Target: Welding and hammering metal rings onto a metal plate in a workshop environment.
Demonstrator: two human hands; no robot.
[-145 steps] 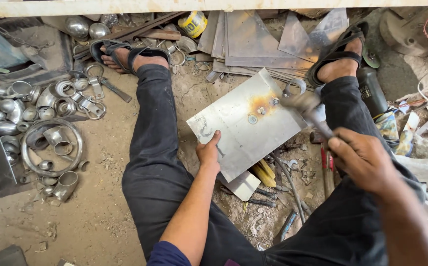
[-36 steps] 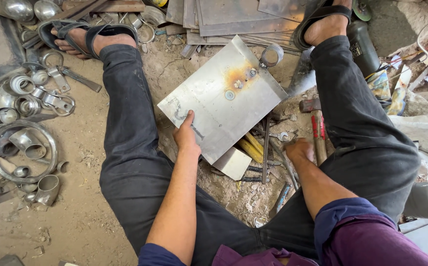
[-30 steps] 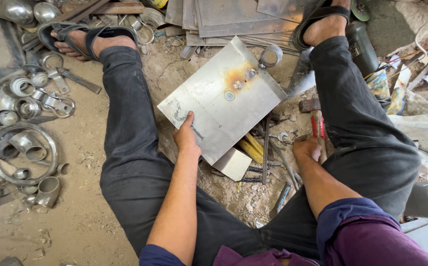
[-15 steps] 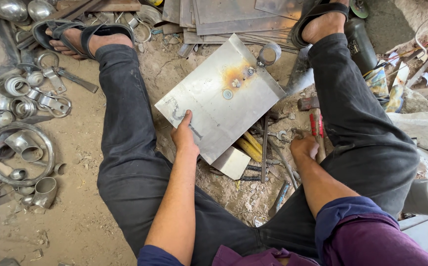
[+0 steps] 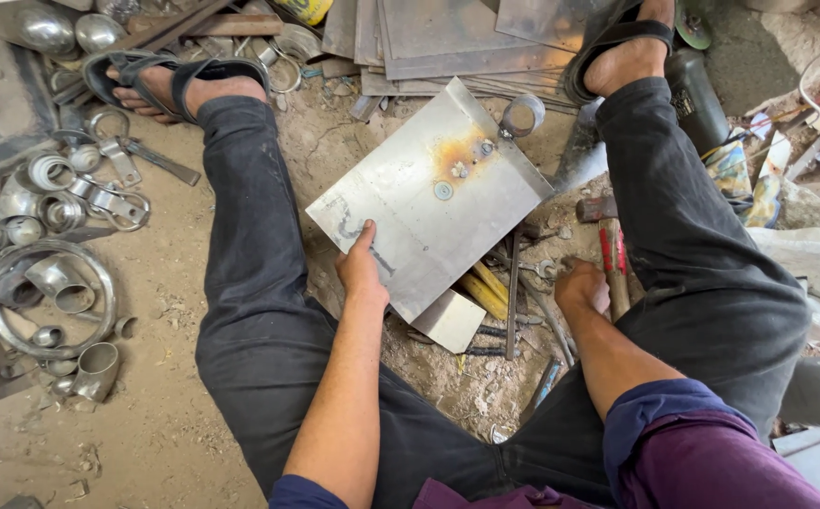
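Right hand (image 5: 581,287) lowered among tools, left hand (image 5: 361,269) gripping metal sheet (image 5: 429,198)

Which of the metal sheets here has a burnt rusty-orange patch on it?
The bent sheet that the left hand holds between the legs: its far end has an orange scorch mark around small round fittings. The flat sheets stacked beyond it look plain grey.
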